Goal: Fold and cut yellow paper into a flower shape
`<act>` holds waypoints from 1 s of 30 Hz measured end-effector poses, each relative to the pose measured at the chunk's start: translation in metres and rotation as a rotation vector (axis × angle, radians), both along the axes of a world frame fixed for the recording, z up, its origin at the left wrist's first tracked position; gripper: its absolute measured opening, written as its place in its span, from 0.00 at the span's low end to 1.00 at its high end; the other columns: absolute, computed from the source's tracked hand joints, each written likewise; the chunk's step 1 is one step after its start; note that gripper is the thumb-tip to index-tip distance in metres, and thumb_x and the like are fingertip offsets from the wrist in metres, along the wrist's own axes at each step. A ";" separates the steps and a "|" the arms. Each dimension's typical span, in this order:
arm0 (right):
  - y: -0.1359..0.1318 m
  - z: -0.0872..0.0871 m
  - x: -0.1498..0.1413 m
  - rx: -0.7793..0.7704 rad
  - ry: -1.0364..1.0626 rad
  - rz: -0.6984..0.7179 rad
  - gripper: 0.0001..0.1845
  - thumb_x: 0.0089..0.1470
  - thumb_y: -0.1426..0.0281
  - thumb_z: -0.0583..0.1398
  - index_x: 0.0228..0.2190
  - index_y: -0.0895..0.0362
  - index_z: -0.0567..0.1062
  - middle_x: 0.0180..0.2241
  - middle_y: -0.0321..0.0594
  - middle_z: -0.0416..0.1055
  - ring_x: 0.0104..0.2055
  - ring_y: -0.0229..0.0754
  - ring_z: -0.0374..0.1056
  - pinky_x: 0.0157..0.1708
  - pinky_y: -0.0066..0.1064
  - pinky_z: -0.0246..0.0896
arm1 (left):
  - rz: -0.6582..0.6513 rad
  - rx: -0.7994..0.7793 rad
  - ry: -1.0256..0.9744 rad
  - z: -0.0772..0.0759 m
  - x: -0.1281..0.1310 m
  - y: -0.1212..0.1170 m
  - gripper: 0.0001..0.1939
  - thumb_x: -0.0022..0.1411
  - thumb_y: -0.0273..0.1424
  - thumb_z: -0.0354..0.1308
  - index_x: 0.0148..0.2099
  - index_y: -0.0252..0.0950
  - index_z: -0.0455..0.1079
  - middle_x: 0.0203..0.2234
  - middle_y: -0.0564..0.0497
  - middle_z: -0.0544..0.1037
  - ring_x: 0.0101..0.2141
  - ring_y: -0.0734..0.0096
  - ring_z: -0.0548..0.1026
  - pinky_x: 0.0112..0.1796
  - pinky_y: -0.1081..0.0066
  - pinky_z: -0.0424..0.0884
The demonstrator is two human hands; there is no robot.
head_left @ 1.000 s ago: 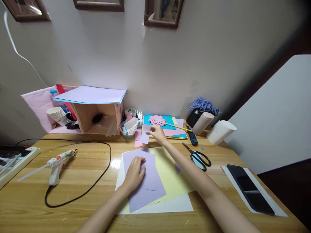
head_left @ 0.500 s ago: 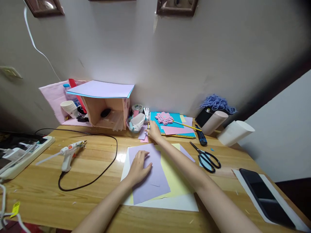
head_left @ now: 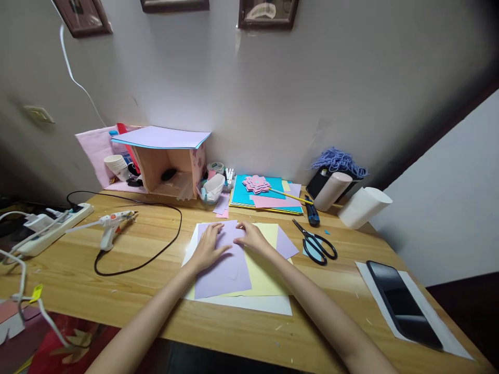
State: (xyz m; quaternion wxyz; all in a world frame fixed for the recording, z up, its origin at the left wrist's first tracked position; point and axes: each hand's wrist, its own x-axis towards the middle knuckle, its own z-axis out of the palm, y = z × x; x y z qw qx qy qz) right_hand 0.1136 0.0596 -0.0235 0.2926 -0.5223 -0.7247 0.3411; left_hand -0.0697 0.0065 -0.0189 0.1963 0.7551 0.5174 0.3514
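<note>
My left hand (head_left: pixel 209 248) lies on a light purple paper sheet (head_left: pixel 224 283), thumb and fingers spread. At that sheet's upper right edge, my right hand (head_left: pixel 252 238) touches down with fingers curved and its thumb apart from them; nothing shows in it. Beneath the purple sheet are a yellow paper sheet (head_left: pixel 267 275) and a white sheet (head_left: pixel 273 305). Another purple piece (head_left: pixel 286 243) sticks out at the right of the stack. Black-handled scissors (head_left: pixel 315 243) lie to the right, over a light blue paper scrap.
A glue gun (head_left: pixel 111 228) with a looping black cord lies left, near a power strip (head_left: pixel 58 231). Along the wall stand a cardboard box (head_left: pixel 198 161), small paper pieces (head_left: pixel 222 204), a pink paper flower (head_left: pixel 256 184), a utility knife (head_left: pixel 312 213) and paper rolls (head_left: pixel 364 209). A phone (head_left: pixel 403 304) lies right.
My right hand has come back from the small items by the wall to the purple sheet's edge. My left hand stays on the sheet. The camera view has shifted.
</note>
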 end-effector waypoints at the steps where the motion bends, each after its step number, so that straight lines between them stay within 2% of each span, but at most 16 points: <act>1: 0.000 0.001 0.000 -0.007 0.016 -0.008 0.20 0.32 0.71 0.66 0.33 0.58 0.72 0.33 0.40 0.70 0.36 0.43 0.65 0.35 0.32 0.58 | 0.063 0.030 -0.018 0.000 -0.001 0.000 0.21 0.57 0.39 0.51 0.52 0.38 0.58 0.47 0.44 0.64 0.46 0.63 0.66 0.46 0.62 0.62; 3: -0.001 0.006 0.007 -0.019 0.059 -0.024 0.15 0.35 0.70 0.64 0.31 0.59 0.72 0.31 0.39 0.71 0.33 0.42 0.66 0.32 0.31 0.58 | 0.249 0.081 -0.029 0.000 -0.008 0.000 0.15 0.61 0.36 0.44 0.48 0.36 0.61 0.42 0.44 0.67 0.44 0.64 0.68 0.45 0.63 0.63; 6: -0.003 0.018 0.034 -0.028 0.135 -0.045 0.12 0.42 0.66 0.60 0.31 0.60 0.72 0.31 0.40 0.71 0.31 0.40 0.66 0.30 0.29 0.58 | 0.499 0.062 0.042 -0.004 -0.021 0.001 0.16 0.60 0.38 0.45 0.44 0.33 0.63 0.39 0.43 0.69 0.41 0.61 0.69 0.44 0.61 0.63; 9: -0.008 0.032 0.068 -0.076 0.190 -0.023 0.16 0.44 0.62 0.58 0.32 0.62 0.72 0.30 0.42 0.72 0.30 0.40 0.66 0.28 0.28 0.58 | 0.578 0.000 0.108 -0.008 -0.031 -0.001 0.23 0.53 0.44 0.53 0.45 0.33 0.62 0.38 0.43 0.70 0.41 0.58 0.69 0.43 0.60 0.64; 12: -0.011 0.035 0.085 -0.193 0.192 0.113 0.15 0.39 0.62 0.62 0.28 0.62 0.73 0.25 0.39 0.71 0.27 0.38 0.66 0.25 0.26 0.58 | 0.512 -0.043 0.088 -0.010 -0.033 -0.004 0.34 0.44 0.45 0.60 0.50 0.33 0.59 0.40 0.44 0.69 0.40 0.58 0.70 0.41 0.61 0.66; 16: -0.006 0.024 0.062 -0.262 0.144 0.188 0.13 0.34 0.66 0.65 0.23 0.61 0.72 0.21 0.36 0.69 0.21 0.34 0.63 0.19 0.24 0.55 | 0.445 -0.096 -0.012 -0.008 -0.028 -0.004 0.39 0.39 0.38 0.65 0.53 0.33 0.56 0.40 0.44 0.67 0.40 0.60 0.69 0.41 0.62 0.67; 19: 0.003 0.014 0.030 -0.255 0.113 0.204 0.12 0.33 0.68 0.65 0.23 0.61 0.72 0.18 0.34 0.67 0.18 0.33 0.61 0.16 0.23 0.53 | 0.458 -0.081 -0.090 -0.003 -0.024 -0.005 0.35 0.40 0.33 0.64 0.52 0.35 0.58 0.43 0.44 0.65 0.38 0.63 0.70 0.42 0.62 0.67; 21: 0.009 0.009 0.013 -0.218 0.096 0.187 0.10 0.32 0.69 0.66 0.20 0.61 0.71 0.17 0.33 0.66 0.18 0.32 0.61 0.16 0.22 0.52 | 0.449 -0.091 -0.183 0.003 -0.021 -0.006 0.29 0.44 0.34 0.60 0.51 0.35 0.61 0.45 0.43 0.66 0.38 0.64 0.71 0.42 0.63 0.67; 23: 0.013 0.006 0.001 -0.174 0.088 0.160 0.10 0.32 0.70 0.66 0.20 0.61 0.71 0.17 0.33 0.66 0.18 0.32 0.61 0.16 0.22 0.51 | 0.429 -0.174 -0.320 0.010 -0.018 -0.007 0.21 0.51 0.39 0.54 0.45 0.32 0.66 0.42 0.43 0.70 0.41 0.62 0.71 0.42 0.64 0.67; 25: 0.013 0.004 -0.005 -0.144 0.082 0.150 0.10 0.35 0.69 0.65 0.21 0.61 0.72 0.18 0.33 0.67 0.19 0.33 0.62 0.17 0.22 0.53 | 0.395 -0.328 -0.437 0.017 -0.015 -0.010 0.21 0.55 0.44 0.48 0.39 0.31 0.69 0.36 0.43 0.74 0.40 0.59 0.72 0.41 0.64 0.67; 26: 0.013 0.003 -0.007 -0.128 0.078 0.149 0.09 0.35 0.69 0.65 0.22 0.61 0.72 0.19 0.34 0.68 0.20 0.33 0.63 0.17 0.22 0.54 | 0.360 -0.399 -0.458 0.021 -0.013 -0.010 0.22 0.55 0.45 0.48 0.37 0.30 0.69 0.35 0.43 0.75 0.39 0.58 0.72 0.40 0.64 0.68; 28: 0.015 0.004 -0.008 -0.095 0.064 0.154 0.10 0.35 0.68 0.66 0.23 0.60 0.73 0.20 0.34 0.70 0.21 0.34 0.65 0.19 0.22 0.56 | 0.283 -0.523 -0.478 0.026 -0.011 -0.011 0.22 0.49 0.44 0.56 0.40 0.31 0.69 0.37 0.44 0.76 0.39 0.58 0.73 0.39 0.64 0.69; 30: 0.024 0.009 -0.001 -0.059 0.038 0.152 0.11 0.36 0.67 0.66 0.25 0.59 0.75 0.21 0.34 0.71 0.22 0.35 0.66 0.21 0.23 0.58 | 0.233 -0.573 -0.472 0.030 -0.010 -0.008 0.22 0.44 0.41 0.61 0.40 0.32 0.69 0.37 0.44 0.77 0.39 0.56 0.74 0.40 0.64 0.69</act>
